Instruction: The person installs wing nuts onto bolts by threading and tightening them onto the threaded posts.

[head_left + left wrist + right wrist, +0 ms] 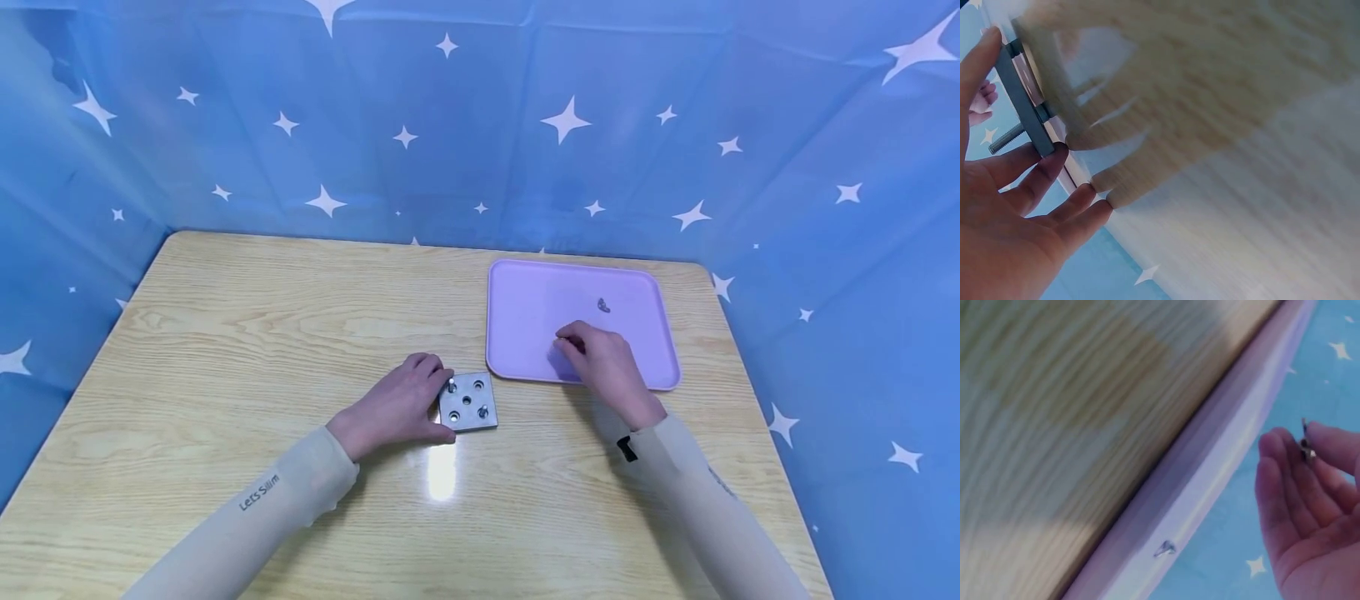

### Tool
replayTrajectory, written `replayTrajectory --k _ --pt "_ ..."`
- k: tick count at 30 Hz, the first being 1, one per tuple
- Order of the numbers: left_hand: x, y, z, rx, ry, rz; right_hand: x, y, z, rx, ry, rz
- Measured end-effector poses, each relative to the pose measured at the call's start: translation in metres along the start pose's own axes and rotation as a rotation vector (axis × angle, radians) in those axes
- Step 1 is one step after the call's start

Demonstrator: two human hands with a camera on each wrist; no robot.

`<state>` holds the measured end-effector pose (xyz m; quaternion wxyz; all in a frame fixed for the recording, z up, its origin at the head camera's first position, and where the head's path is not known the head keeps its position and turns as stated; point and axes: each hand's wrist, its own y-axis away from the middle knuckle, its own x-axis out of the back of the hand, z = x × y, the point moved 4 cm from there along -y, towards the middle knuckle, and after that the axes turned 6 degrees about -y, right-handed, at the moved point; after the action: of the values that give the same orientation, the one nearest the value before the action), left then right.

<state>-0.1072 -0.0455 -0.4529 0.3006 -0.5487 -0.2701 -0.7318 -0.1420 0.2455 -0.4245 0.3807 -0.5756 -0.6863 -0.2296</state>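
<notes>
A square metal plate (467,402) with several holes lies on the table near the middle. Two threaded bolts stand up from it, one of them this bolt (1007,138); dark feet beneath hold the plate off the table. My left hand (401,406) grips its left side, thumb on the near edge and fingers at the far edge. Over the purple tray (517,372), my right hand (603,367) pinches a small metal piece, apparently a wing nut (1307,449), between thumb and fingertips. Another wing nut (603,306) lies on the tray floor, beyond that hand.
The wooden table (300,308) carries the plate and the tray, which sits at the back right near the table's edge. A blue curtain (480,150) with white stars hangs behind the table and along its sides.
</notes>
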Motion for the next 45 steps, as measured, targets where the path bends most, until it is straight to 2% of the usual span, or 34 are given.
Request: replayTrajectory --k 6,13,17,22,29,37,41,45 --pt "-0.001 0.000 -0.001 0.002 -0.009 0.005 -0.003 0.009 -0.020 0.077 -0.178 -0.043" --pt "-0.001 0.001 0.000 0.006 -0.005 0.005 -0.014 0.017 -0.040 -0.020 -0.316 -0.131" --pt "-0.001 0.001 0.000 0.008 -0.006 0.005 -0.022 0.022 -0.051 0.006 -0.348 -0.209" --pt "0.000 0.001 0.000 -0.002 -0.034 0.013 -0.034 0.024 -0.068 0.103 -0.306 -0.280" --pt "-0.001 0.002 0.001 -0.014 -0.059 0.024 -0.047 0.026 -0.086 0.256 -0.115 -0.345" --pt "-0.003 0.001 0.002 -0.008 -0.058 0.045 -0.053 0.028 -0.096 0.394 -0.002 -0.365" --pt "-0.003 0.000 0.002 0.007 0.001 0.040 -0.054 0.028 -0.097 0.424 0.039 -0.371" --pt "-0.005 -0.003 -0.001 0.039 0.099 -0.011 -0.056 0.028 -0.098 0.454 0.047 -0.370"
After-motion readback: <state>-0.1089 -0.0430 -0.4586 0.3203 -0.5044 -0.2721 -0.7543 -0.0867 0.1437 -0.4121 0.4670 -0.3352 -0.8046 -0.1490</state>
